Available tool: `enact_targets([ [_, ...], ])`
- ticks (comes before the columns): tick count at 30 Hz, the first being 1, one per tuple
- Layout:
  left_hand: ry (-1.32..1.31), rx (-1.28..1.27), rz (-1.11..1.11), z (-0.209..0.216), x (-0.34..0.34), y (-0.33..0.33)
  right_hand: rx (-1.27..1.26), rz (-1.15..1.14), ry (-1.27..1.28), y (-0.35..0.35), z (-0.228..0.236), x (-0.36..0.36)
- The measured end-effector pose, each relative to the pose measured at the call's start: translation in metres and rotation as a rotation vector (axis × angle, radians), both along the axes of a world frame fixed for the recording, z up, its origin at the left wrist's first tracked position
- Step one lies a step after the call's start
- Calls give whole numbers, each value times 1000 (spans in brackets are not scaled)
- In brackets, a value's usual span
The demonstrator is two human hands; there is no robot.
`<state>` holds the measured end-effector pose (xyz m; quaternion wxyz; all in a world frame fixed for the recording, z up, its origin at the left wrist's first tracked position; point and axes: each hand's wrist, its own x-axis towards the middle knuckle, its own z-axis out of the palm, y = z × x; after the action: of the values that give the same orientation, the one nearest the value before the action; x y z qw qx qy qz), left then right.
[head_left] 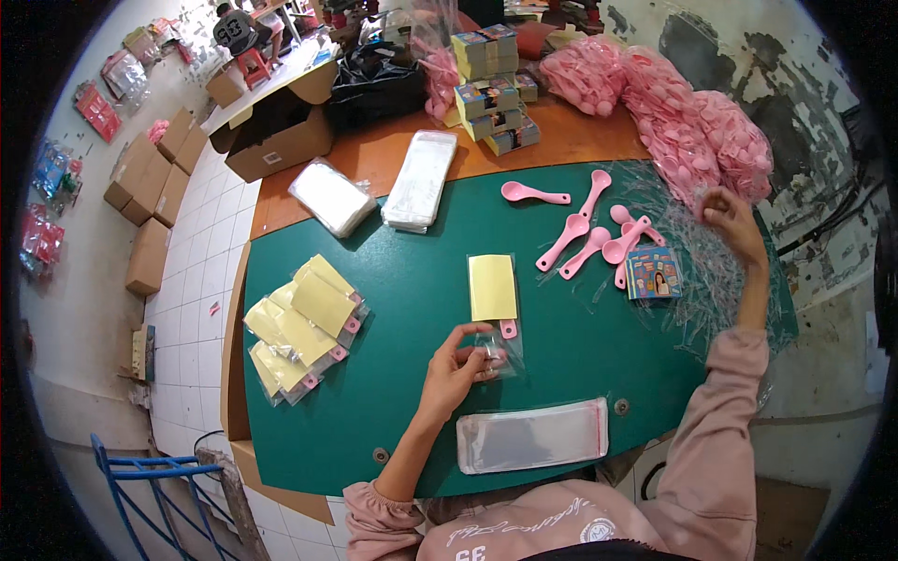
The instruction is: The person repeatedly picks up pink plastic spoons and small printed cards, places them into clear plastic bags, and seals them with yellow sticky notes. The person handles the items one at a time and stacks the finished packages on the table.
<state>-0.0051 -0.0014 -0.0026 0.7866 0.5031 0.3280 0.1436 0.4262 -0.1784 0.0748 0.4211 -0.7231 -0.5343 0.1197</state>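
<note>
Near the table's middle lies a clear plastic bag [520, 351] holding a yellow card [493, 288] and a pink spoon, whose handle end [508, 329] shows below the card. My left hand [453, 372] pinches the bag's lower end between thumb and fingers. Off to the right, my right hand [735, 224] is raised beside a heap of thin clear plastic strips [697, 271], its fingers curled together; whatever they hold is too small to make out. Several loose pink measuring spoons [575, 227] and a small stack of printed cards [653, 273] lie between the hands and the far edge.
Filled bags with yellow cards [309, 313] are piled at left. A stack of flat clear bags [533, 438] lies close to me; more bag stacks [419, 182] lie farther back. Card bundles [491, 93], bulging bags of pink spoons [669, 117] and an open carton [276, 140] stand behind.
</note>
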Motion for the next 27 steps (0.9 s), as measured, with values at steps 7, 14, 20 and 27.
enact_targets([
  [7, 17, 49, -63, -5, -4, 1, -124, -372, -589, 15, -27, -68],
  [14, -134, -71, -53, 5, -9, 6, -111, 392, -56, 90, -51, -248],
  [20, -69, 201, -93, 3, -10, 9, -106, 374, 288, 88, -63, -251],
  [27, 96, 692, -52, 6, -1, 9, -126, 345, 608, 86, -82, -248],
])
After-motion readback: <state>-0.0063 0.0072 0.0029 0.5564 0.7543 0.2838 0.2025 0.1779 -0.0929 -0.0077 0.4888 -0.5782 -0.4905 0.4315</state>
